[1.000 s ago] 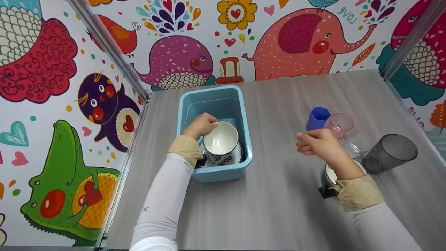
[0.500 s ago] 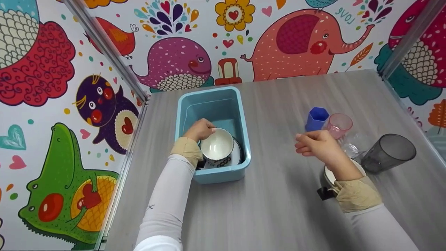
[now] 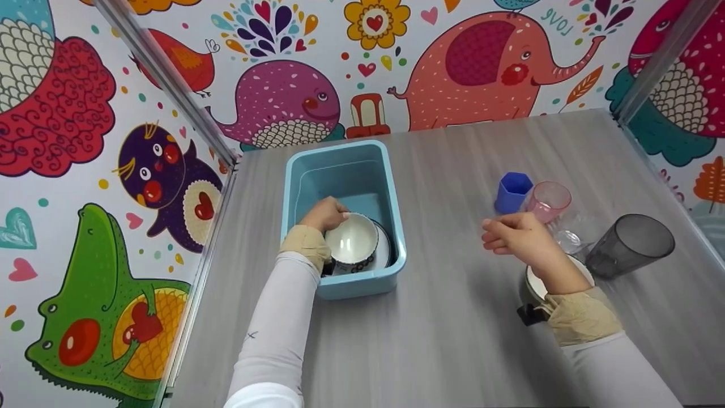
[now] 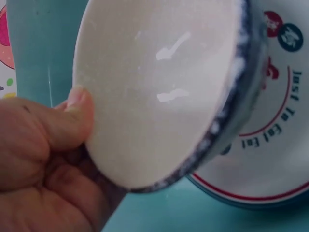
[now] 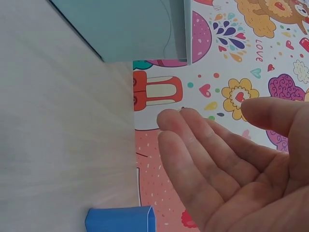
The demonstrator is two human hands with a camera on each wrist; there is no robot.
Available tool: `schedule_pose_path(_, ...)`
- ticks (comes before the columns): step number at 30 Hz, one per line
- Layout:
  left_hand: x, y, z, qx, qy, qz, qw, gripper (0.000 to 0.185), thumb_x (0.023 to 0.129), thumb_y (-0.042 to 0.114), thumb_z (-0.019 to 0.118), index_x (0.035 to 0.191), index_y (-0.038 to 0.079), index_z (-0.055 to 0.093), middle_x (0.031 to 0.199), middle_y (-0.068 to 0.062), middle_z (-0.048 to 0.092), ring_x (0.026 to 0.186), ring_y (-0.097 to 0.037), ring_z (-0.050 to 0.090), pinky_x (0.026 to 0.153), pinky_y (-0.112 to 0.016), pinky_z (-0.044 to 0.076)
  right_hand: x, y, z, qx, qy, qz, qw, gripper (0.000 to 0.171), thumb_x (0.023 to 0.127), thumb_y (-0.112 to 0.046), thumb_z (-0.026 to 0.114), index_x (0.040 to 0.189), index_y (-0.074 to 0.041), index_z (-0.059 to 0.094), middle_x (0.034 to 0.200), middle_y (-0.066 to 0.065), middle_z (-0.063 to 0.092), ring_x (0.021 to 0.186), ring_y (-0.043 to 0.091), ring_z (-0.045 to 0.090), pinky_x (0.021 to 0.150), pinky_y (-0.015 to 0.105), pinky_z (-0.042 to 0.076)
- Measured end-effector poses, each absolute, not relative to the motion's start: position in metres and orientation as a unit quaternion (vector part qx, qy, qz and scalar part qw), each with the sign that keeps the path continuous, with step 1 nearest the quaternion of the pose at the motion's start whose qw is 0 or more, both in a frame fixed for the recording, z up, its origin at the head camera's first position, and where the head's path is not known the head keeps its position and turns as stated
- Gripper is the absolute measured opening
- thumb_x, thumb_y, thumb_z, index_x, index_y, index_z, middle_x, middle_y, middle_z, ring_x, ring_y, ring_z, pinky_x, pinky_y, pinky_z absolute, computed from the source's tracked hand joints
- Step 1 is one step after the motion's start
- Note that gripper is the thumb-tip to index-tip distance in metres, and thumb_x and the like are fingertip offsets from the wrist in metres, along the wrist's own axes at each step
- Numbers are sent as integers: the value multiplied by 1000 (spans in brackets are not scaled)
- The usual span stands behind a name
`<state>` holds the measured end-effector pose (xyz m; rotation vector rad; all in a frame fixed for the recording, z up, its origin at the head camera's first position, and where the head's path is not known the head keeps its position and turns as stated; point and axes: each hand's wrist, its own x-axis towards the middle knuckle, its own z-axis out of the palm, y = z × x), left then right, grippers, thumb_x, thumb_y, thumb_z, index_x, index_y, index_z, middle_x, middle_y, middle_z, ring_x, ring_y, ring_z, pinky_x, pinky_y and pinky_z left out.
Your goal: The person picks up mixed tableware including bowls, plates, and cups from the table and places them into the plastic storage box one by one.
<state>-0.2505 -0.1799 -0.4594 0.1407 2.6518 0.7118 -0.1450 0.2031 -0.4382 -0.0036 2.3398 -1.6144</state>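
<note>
My left hand (image 3: pixel 325 214) holds a white bowl (image 3: pixel 352 240) by its rim. My thumb (image 4: pixel 72 116) presses on the inside of the bowl and my other fingers curl round the outside. The bowl is tipped and sits low inside the blue tub (image 3: pixel 345 156). Just under the bowl is a plate (image 4: pixel 270 145) with red writing on it.

My right hand (image 3: pixel 518 235) holds nothing. It floats above the grey table (image 3: pixel 453 328) with its fingers (image 5: pixel 193 159) loose and almost straight. Just past my fingertips stand a blue cup (image 3: pixel 512 191) and a pink cup (image 3: pixel 548 199). A dark grey cup (image 3: pixel 628 245) is further to the right. A white dish (image 3: pixel 535 283) is right under my wrist.
</note>
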Motion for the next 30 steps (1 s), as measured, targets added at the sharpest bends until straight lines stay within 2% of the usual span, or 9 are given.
schedule_pose_path(8, -252, -186, -461, 41, 943, 256, 207, 28, 102, 14, 58, 122, 0, 72, 125, -22, 69, 115, -37, 67, 98, -44, 56, -146, 209, -447, 8, 823, -552, 134, 46, 104, -23, 55, 124, 18, 58, 91, 4, 74, 80, 3, 69, 76, 21, 59)
schedule_pose_path(15, -253, -188, -464, 30, 940, 256, 222, 29, 102, 15, 58, 124, 1, 71, 127, -21, 69, 116, -36, 66, 99, -44, 55, -149, 223, -460, 13, 854, -505, 120, 40, 104, -22, 53, 121, 13, 64, 97, 7, 74, 85, 5, 63, 74, 16, 51)
schedule_pose_path(21, -256, -187, -468, 40, 941, 246, 228, 29, 102, 13, 57, 124, 1, 71, 126, -20, 69, 117, -35, 66, 100, -43, 54, -149, 235, -468, 23, 879, -465, 103, 40, 103, -25, 55, 115, 11, 68, 101, 13, 73, 85, 7, 58, 73, 22, 48)
schedule_pose_path(26, -255, -185, -468, 44, 942, 244, 228, 28, 101, 13, 57, 123, 1, 72, 122, -20, 71, 110, -32, 68, 96, -42, 56, -147, 244, -472, 35, 892, -439, 97, 45, 103, -28, 54, 118, 12, 67, 113, 25, 69, 99, 26, 63, 80, 31, 47)
schedule_pose_path(30, -254, -184, -467, 41, 941, 244, 229, 28, 101, 14, 58, 121, 2, 73, 121, -20, 72, 102, -27, 67, 94, -41, 57, -145, 249, -474, 44, 896, -428, 105, 49, 103, -32, 53, 120, 12, 65, 123, 31, 65, 112, 40, 60, 86, 41, 49)
